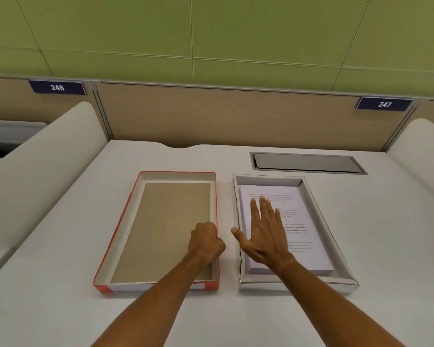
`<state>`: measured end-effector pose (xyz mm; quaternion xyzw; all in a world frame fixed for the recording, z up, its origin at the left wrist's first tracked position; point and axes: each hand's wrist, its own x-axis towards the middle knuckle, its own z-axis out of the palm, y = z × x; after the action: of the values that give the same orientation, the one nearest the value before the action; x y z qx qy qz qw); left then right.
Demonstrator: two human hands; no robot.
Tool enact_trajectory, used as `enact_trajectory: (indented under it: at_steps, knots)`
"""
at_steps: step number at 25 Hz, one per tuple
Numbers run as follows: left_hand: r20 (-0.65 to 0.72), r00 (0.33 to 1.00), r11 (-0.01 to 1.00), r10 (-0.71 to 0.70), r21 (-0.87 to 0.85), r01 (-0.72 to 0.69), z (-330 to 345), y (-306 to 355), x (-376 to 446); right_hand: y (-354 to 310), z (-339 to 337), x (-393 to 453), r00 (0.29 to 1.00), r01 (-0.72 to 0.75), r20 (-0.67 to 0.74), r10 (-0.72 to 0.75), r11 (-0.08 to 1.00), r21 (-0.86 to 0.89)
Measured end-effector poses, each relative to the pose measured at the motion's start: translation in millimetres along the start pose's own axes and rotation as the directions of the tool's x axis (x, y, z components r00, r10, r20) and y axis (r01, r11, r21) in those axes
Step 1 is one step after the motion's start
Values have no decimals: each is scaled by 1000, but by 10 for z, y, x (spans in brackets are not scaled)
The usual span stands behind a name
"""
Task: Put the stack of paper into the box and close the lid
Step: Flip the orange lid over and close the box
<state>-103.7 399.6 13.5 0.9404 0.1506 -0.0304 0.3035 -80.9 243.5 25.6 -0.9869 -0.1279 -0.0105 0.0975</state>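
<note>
While the stack of paper [283, 226] lies inside the white box [346, 279] on the right of the desk [48, 284], the right hand [266, 234] rests flat on its top sheet, fingers spread and pointing far, thumb out over the box's left wall. Left of it, the left hand [206, 242] is curled in a fist around the right rim of the upturned red-edged lid [125, 226], forearm crossing its near edge.
</note>
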Motion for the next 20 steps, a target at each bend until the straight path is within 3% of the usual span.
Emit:
enact_trajectory:
  at_steps: [5,8,10,15,18,20]
  knots:
    - [-182,983,960,14,-272,-64,-644,281,54,-79,-78,193,999,-43,-12,47,973,227]
    - [-246,968,824,-41,-557,-106,-1167,379,114,-158,-134,288,998,-68,31,60,885,462]
    - [-227,970,667,-86,-736,-114,-1456,377,114,-216,-160,353,993,-117,76,90,779,616]
    - [-192,970,426,-148,-898,-112,-1955,272,-3,-264,-179,498,926,-369,365,98,450,813]
    - [-31,998,164,-48,-986,-23,-2135,201,-81,-193,-160,485,829,-549,560,3,200,812]
    - [94,995,54,39,-994,92,-2205,159,-135,-150,-129,461,782,-616,618,-77,55,786]
